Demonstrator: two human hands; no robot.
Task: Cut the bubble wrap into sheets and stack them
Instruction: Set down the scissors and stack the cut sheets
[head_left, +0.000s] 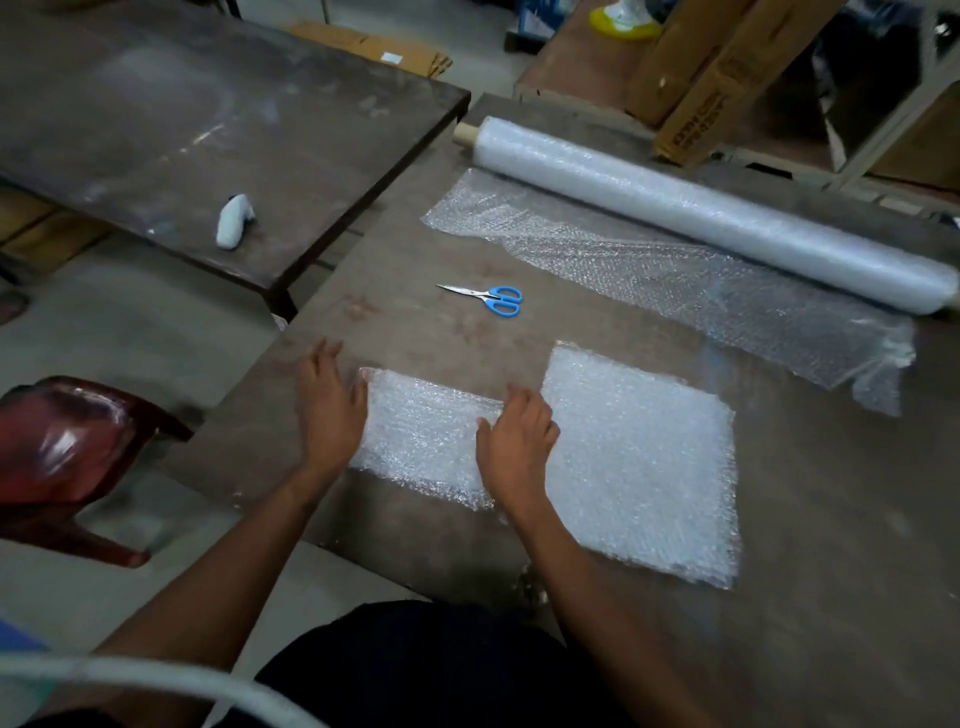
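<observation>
A small cut sheet of bubble wrap (423, 441) lies flat near the table's front edge. My left hand (330, 408) rests at its left edge with fingers straight. My right hand (517, 441) lies flat on its right edge. Just to the right sits a larger stack of cut sheets (644, 462). The bubble wrap roll (711, 213) lies across the back of the table, with a loose unrolled length (665, 291) spread in front of it. Blue-handled scissors (491, 298) lie shut on the table between the roll and my hands.
The work table (831, 519) is dark and worn. A second table (182, 119) stands at the left with a small white object (234, 221) on it. A red plastic chair (67, 452) is beside me on the left. Cardboard boxes (717, 78) stand behind the roll.
</observation>
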